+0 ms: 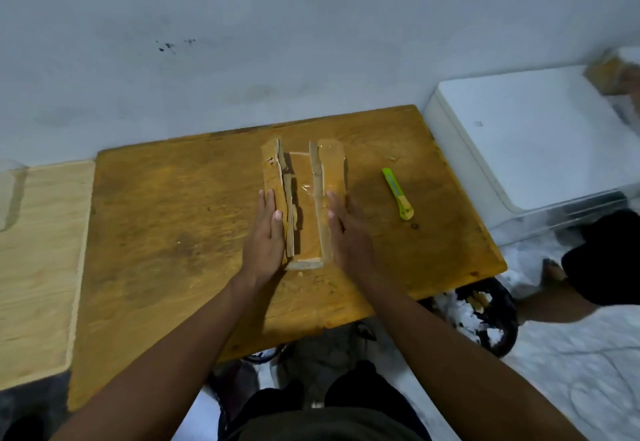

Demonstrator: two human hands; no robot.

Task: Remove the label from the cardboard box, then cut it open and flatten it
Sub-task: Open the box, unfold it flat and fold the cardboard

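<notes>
- Dark clothing at the person's lap fills the bottom edge of the view, and both bare forearms reach forward from it over the near edge of the wooden table (166, 232).
- Left hand (266, 232) lies flat with fingers together, palm pressing down on the left flap of the cardboard box (304, 205); it grips nothing.
- Right hand (346, 236) does the same on the right flap, fingers straight and close, holding nothing.
- Between the two hands the box sits slit open along its top, its long flaps folded outward and the bottom panel exposed; the inner edges of the flaps look ragged.
- Clear tape (306, 188) shines across the middle of the box just beyond the fingertips.
- No label shows on any face in view, so I judge that step done, and the cutting as well.
- Flattening is under way: the side walls and the near end wall stand up yet, so more pressing, perhaps more cuts at the corners, seems to be left.
- A green utility knife (398, 193) lies on the table, apart from the box on the right hand's outer side; whether its blade is out I cannot tell.
- Beyond the right hand, off the table, stands a white box-shaped unit (526, 135).
- On the left hand's outer side a paler wooden board (38, 260) adjoins the table.
- A plain grey wall (277, 24), with a few dark specks, rises beyond the fingertips.
</notes>
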